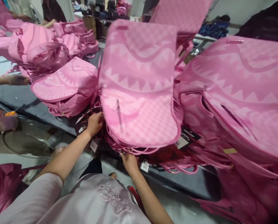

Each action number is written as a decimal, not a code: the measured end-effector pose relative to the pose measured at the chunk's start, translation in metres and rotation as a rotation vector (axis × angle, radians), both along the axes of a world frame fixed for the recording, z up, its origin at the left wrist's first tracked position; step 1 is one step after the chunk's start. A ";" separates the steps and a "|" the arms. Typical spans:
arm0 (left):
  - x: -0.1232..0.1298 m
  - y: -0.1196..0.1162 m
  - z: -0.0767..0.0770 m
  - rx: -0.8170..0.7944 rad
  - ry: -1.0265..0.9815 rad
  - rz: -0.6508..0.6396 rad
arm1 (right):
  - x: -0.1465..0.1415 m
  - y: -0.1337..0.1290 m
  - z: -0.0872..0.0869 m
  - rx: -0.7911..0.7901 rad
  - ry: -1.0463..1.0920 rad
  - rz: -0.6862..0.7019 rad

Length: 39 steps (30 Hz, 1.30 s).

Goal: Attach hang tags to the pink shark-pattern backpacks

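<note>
A pink backpack (139, 81) with a pale jagged-teeth print and a checked flap stands in front of me on the dark table. At its lower left side is my left hand (95, 124), fingers curled in among red cords and black hang tags (81, 127); what they grip is hidden. My right hand (130, 162) is closed at the backpack's bottom front edge, where thin pink straps loop out. Close to that hand hangs a white barcode tag (145, 166). Another black tag (188, 137) shows at the backpack's lower right.
A larger-looking pink backpack (242, 99) stands close on the right, another (69, 84) lies to the left. More pink backpacks (38, 46) are heaped at the far left. A co-worker's gloved hand (18, 79) touches that heap; another person's hand (5, 123) is near an orange-handled tool (11, 114).
</note>
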State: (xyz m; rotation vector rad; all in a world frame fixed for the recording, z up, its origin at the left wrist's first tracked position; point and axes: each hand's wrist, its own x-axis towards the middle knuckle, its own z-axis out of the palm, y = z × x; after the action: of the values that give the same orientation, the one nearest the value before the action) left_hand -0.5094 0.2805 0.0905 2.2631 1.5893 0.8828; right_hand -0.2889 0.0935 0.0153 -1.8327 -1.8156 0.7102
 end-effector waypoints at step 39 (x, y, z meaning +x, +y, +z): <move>-0.132 0.071 -0.037 -0.040 -0.489 0.023 | 0.003 0.125 0.122 0.542 -0.767 -0.130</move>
State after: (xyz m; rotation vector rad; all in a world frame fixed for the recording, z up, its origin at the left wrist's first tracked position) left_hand -0.6416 0.3513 0.0536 1.8131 1.3912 1.2760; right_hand -0.2863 0.2183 0.1370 -1.9212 -2.0047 -0.5832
